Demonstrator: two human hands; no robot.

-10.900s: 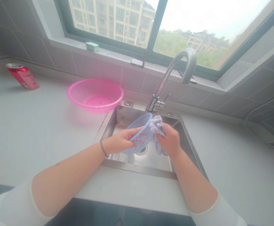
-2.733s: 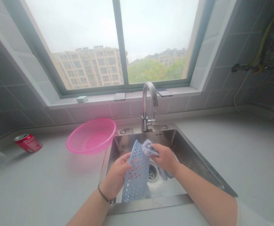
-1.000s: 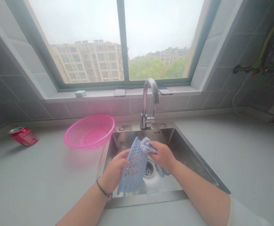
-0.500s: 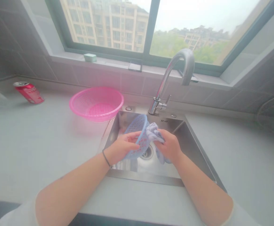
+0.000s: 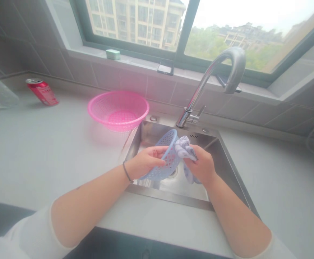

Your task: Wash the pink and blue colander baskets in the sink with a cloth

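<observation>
**Q:** What is going on over the sink?

**A:** The person is holding a blue plastic basket and a crumpled lilac cloth together above the stainless steel sink, just in front of the bowl's drain. The work in hand looks like wiping the basket by hand, with the cloth at its rim.

**Q:** And the fingers?

**A:** The left hand is gripping the basket from the sink's left side, with its left fingers lying fairly flat and close together against the basket's tilted wall. The right hand is closing narrowly on the cloth, its right fingers pinching the folds against the basket's rim, while a loose tail of cloth is hanging down toward the sink's floor.

**Q:** What does the next move call for?

**A:** It seems to call for the left hand to go on steadying the basket while the right hand presses the cloth along the rim.

**Q:** What else is around?

**A:** A pink plastic basket is sitting just left of the sink, a red drinks can is lying farther left of it, and a chrome faucet is rising behind it.
</observation>
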